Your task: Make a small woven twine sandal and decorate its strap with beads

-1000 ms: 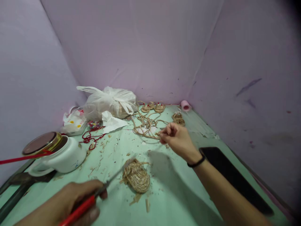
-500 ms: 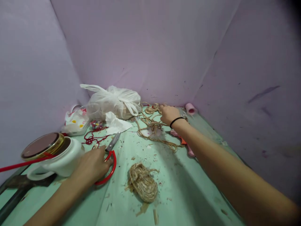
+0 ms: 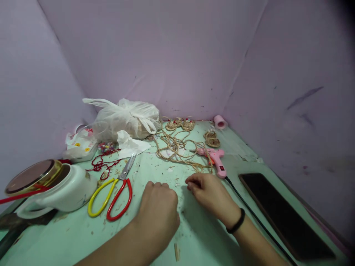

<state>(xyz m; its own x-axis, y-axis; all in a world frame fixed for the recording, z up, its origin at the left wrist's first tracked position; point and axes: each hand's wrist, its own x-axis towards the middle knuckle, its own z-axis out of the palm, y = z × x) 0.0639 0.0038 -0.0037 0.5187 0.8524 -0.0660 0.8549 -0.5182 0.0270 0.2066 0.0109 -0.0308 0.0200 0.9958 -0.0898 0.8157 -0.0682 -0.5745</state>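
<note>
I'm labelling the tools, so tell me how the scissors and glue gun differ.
The scissors have a yellow and a red handle; the glue gun is mostly pink. The scissors point mostly forward; the glue gun points left. The glue gun has a black cord, the scissors none. Both lie on the table.

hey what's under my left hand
Near your bare left hand, a thin tan scrap lies on the pale green tabletop; whatever is under the hand itself is covered, so I can't tell.
</note>
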